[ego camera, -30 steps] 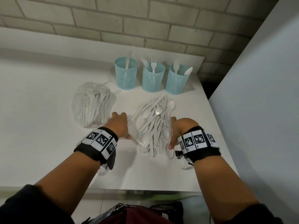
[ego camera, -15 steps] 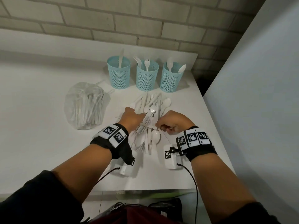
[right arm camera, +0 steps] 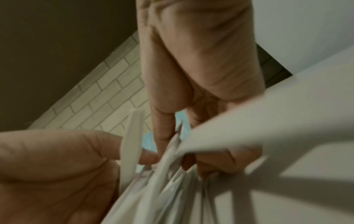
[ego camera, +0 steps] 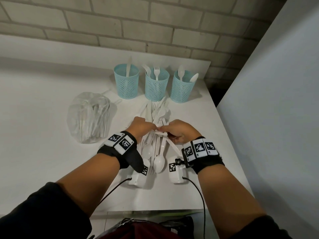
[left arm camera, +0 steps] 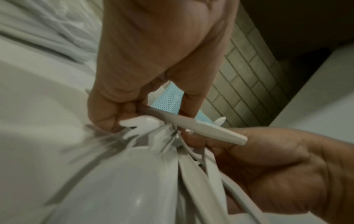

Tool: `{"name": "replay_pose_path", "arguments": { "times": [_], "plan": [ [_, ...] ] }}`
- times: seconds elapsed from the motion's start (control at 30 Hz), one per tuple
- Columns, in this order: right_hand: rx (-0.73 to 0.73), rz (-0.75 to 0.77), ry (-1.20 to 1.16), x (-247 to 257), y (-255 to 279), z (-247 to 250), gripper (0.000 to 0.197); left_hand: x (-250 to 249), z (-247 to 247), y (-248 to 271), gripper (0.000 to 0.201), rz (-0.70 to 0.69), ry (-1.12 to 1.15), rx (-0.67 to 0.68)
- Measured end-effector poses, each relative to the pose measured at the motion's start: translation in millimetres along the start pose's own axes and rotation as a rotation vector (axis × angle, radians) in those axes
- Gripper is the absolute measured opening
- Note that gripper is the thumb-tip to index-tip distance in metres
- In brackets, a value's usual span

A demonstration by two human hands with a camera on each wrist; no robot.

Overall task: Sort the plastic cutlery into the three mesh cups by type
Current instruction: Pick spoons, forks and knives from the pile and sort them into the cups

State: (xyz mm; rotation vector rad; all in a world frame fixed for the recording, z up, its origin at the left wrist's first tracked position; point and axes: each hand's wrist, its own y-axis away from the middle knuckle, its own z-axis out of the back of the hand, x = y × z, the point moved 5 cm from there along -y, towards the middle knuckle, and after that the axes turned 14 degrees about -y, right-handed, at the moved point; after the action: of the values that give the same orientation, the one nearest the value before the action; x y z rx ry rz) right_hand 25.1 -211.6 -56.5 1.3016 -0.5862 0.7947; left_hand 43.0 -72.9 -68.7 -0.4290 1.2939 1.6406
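Note:
Several loose white plastic cutlery pieces lie in a pile (ego camera: 156, 121) on the white table (ego camera: 43, 152). Behind it stand three blue mesh cups: the left cup (ego camera: 126, 83) holds a knife, the middle cup (ego camera: 156, 87) forks, the right cup (ego camera: 183, 88) spoons. Both hands meet over the pile. My left hand (ego camera: 146, 128) pinches a flat white handle (left arm camera: 201, 128) with curled fingers; its working end is hidden. My right hand (ego camera: 170, 133) curls its fingers (right arm camera: 164, 136) round bunched pieces from the pile. Which types it grips cannot be told.
A clear plastic bag (ego camera: 89, 119) with more white cutlery lies left of the pile. The table's right edge (ego camera: 229, 144) runs close beside my right wrist, next to a grey wall panel (ego camera: 276, 100). A brick wall stands behind the cups.
Both hands have moved inward from the pile's sides until they meet over its middle, fingers now curled on cutlery. The pile has been gathered narrower.

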Motion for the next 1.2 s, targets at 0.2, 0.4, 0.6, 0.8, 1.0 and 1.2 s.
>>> {"name": "replay_pose_path", "arguments": {
  "times": [0.2, 0.4, 0.6, 0.8, 1.0, 1.2],
  "plan": [
    [0.053, 0.092, 0.023, 15.8, 1.1, 9.8, 0.009, -4.1, 17.8, -4.6, 0.043, -0.070, 0.007, -0.057],
    [0.095, 0.179, -0.063, 30.4, -2.4, 17.0, 0.004, -13.7, 31.8, -0.5, 0.014, -0.125, -0.077, -0.126],
    [0.098, 0.351, -0.204, 48.5, -2.8, 19.6, 0.009, -32.6, 47.0, 7.7, 0.040, -0.278, -0.104, -0.302],
    [0.002, 0.550, -0.202, 68.3, -2.7, 13.0, 0.020, -56.5, 56.6, 16.8, 0.023, -0.487, -0.146, -0.447],
    [-0.048, 0.596, -0.281, 83.5, -7.6, 7.5, 0.022, -67.8, 67.9, 15.1, 0.025, -0.534, -0.092, -0.463],
    [-0.046, 0.670, -0.324, 91.9, -9.2, 4.0, 0.025, -77.1, 72.0, 19.0, 0.037, -0.606, -0.149, -0.467]
  ]
}}
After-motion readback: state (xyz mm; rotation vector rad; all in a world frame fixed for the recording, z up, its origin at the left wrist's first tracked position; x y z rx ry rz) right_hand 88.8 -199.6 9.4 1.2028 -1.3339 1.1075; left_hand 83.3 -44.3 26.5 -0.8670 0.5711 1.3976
